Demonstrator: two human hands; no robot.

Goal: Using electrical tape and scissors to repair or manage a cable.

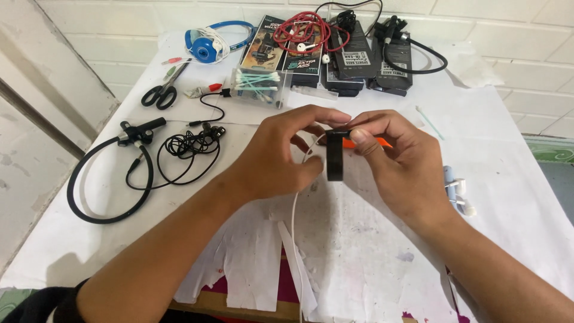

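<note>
My left hand and my right hand meet over the middle of the table. Between them is a roll of black tape, held on edge by the fingers of both hands. An orange-handled tool pokes out from under my right fingers. A thin white cable runs from the hands down toward the table's front edge.
The table has a torn white paper cover. Black scissors, a black neckband headset and black earphones lie left. Blue headphones, a box of cotton swabs, product boxes and red earphones sit at the back.
</note>
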